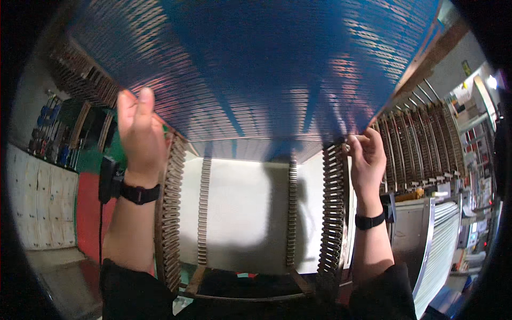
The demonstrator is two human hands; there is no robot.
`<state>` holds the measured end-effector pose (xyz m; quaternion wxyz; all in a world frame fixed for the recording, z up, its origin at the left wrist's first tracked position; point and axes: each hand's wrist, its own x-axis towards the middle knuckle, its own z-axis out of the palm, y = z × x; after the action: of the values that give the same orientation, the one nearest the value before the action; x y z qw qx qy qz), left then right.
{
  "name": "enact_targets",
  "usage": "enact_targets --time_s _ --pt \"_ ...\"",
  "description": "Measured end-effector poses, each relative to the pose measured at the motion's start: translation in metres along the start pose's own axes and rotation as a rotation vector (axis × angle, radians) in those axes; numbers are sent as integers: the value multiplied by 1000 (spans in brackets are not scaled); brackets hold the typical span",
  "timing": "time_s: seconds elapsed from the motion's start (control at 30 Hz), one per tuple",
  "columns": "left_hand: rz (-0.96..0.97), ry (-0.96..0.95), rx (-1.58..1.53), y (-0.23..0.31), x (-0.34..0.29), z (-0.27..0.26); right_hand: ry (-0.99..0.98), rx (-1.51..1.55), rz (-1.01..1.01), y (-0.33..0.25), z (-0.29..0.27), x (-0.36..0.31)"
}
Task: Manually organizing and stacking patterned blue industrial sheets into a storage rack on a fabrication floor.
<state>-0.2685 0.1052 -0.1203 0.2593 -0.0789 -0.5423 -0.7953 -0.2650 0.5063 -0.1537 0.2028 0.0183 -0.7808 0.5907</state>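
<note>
A large blue panel (256, 64), covered in rows of small pale marks, fills the upper part of the head view and tilts above the rack. My left hand (141, 133) is closed at its left edge, thumb over the face and fingers outside. On the opposite side my right hand (370, 160) pinches the panel's edge near its lower right corner, just above a ribbed rack column (332, 213). A matching ribbed column (173, 224) stands beside my left forearm. Both wrists carry black bands with small dark devices.
Between the columns, a white surface (240, 208) shows two thinner ribbed strips and shadows. More racks (421, 144) stand to the right, near a stack of pale sheets (442, 250). At the left are white lockers (42, 200) and a red panel (93, 213).
</note>
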Motion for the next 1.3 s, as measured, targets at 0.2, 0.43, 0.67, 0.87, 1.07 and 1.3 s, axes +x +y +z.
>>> enact_targets --time_s 0.2,0.43,0.67,0.87,1.07,1.3 --pt "72 -71 -5 -1 1 -5 -10 -176 -68 0 2 1" --pt "76 -160 -97 -8 4 -18 -24 -216 -57 1 -1 2" --pt "89 -143 -31 -2 -1 -11 -81 -380 -143 6 -7 -3" --pt "78 -154 -12 4 -5 6 59 40 17 -4 -5 -6" --pt "37 -101 38 5 -7 6 0 -45 91 -7 -4 -6" --pt "43 -16 -74 12 -10 15 120 -85 -190 -17 -10 -18"
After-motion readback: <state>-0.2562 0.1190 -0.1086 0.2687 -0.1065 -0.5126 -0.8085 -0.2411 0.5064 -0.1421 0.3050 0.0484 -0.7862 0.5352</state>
